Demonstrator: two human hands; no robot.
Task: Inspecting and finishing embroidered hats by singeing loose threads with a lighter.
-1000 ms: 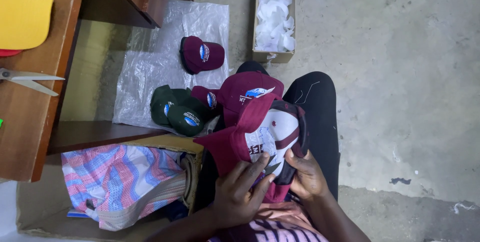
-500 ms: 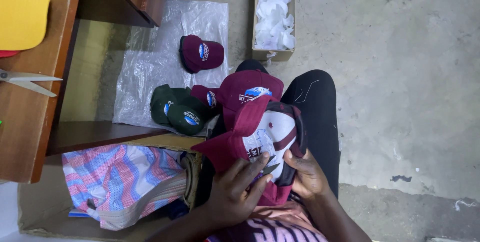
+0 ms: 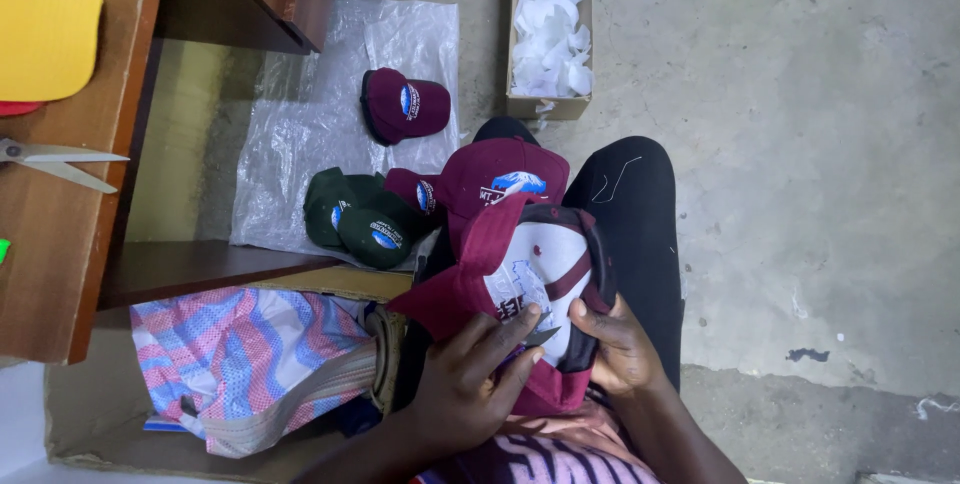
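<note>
Left hand (image 3: 470,384): fingers curled, tips pressing into the upturned maroon cap (image 3: 530,284); a small dark tool shows at the fingertips
Right hand (image 3: 615,344): closed over the cap's near rim, thumb inside
Cap: on the lap, white lining up, over the black trousers (image 3: 640,204)
Edges: wooden desk (image 3: 60,244) left; cardboard box (image 3: 545,104) ahead
Open room: bare concrete floor (image 3: 800,144) to the right
</note>
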